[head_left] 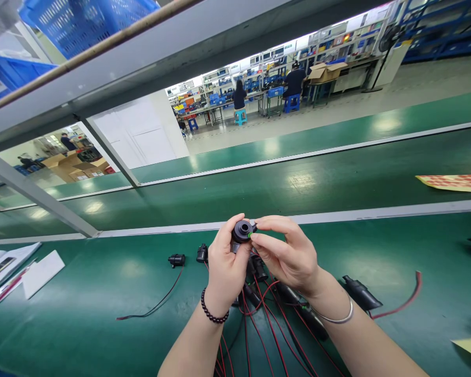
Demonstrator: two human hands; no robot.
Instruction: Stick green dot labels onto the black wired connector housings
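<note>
Over the green bench I hold a small black pump (243, 230) with a round face and a short central nozzle. My left hand (230, 256) is wrapped round its body, with the round face turned up toward me. The thumb and forefinger of my right hand (288, 251) are closed at its right side, around a tiny green spot (250, 235). Whether that spot is a sticker or a part, I cannot tell. Below my hands lies a heap of similar black pumps (259, 268), partly hidden, with red and black wires (272, 327) running toward me.
Single pumps lie left (176, 259) and right (361, 293) of my hands. A notebook (13, 264) and white paper (43, 273) lie far left. A metal shelf frame (113, 152) crosses ahead, with blue crates (86, 23) above. Co-workers sit in the background.
</note>
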